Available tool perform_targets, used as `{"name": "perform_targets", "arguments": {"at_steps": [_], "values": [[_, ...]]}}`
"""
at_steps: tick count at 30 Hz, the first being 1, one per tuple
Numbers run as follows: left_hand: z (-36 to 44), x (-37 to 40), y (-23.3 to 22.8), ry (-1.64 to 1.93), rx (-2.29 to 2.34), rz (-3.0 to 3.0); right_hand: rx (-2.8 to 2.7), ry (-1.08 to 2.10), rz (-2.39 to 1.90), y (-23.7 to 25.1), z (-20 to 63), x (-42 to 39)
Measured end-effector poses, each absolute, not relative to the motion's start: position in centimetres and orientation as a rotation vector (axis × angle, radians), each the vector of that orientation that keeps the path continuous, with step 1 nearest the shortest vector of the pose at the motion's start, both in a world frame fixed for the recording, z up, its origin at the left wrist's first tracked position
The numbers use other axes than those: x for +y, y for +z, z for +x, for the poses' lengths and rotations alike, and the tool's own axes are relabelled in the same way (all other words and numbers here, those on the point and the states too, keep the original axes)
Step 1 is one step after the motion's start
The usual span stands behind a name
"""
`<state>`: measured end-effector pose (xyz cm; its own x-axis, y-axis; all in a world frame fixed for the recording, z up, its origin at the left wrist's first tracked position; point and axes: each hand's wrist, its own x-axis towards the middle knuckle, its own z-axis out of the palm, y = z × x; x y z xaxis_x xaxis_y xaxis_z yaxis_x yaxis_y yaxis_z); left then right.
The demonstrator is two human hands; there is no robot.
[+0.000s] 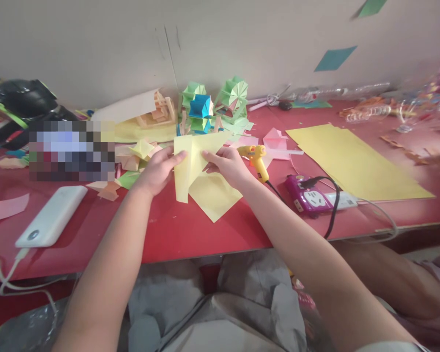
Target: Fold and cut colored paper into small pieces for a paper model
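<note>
A pale yellow sheet of paper [190,161], partly folded, is held up over the red table [176,234]. My left hand [159,168] pinches its left edge with the thumb on top. My right hand [227,164] grips its right side, fingers curled on the fold. Under the held sheet a second yellow square [214,195] lies flat on the table. A yellow glue gun [256,159] lies just right of my right hand.
A purple power strip [309,195] with a black plug sits right of the glue gun. A large yellow sheet [355,161] lies further right. A white power bank [53,215] lies at the left. Folded paper models [205,107] stand by the wall. Another person's hand [439,161] shows at the right edge.
</note>
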<state>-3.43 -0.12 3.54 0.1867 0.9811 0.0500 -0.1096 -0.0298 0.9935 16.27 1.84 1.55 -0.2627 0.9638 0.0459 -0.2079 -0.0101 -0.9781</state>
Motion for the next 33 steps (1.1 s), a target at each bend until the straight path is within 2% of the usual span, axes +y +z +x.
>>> {"name": "perform_targets", "arguments": {"at_steps": [14, 33], "values": [[-1.4, 0.6, 1.9, 1.494, 1.061, 1.186, -1.301, 1.397, -0.852, 1.9, 15.5, 0.8], [-2.5, 0.6, 3.0, 1.489, 0.819, 1.168, -1.255, 1.102, -0.955, 1.3, 15.7, 1.4]]}}
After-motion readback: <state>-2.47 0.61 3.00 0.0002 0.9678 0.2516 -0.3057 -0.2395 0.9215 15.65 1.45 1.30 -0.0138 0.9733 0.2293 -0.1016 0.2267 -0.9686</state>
